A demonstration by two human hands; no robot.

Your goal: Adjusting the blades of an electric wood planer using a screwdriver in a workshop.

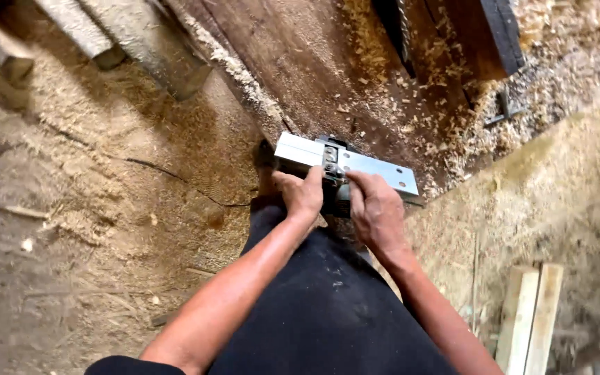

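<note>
An upturned electric planer [345, 165] with a flat silver metal sole rests on my lap, over my dark trousers [328, 305]. My left hand [301, 194] grips the planer's near side, thumb up by the middle gap of the sole. My right hand [376, 208] holds the body just beside it, fingers pressed at the blade slot. What the fingertips pinch is too small to tell.
A dark wooden plank [300, 62] covered in shavings runs away ahead. Sawdust covers the dirt floor [92, 229]. Two pale wood pieces [530, 316] lie at lower right. Grey logs [105, 31] lean at upper left.
</note>
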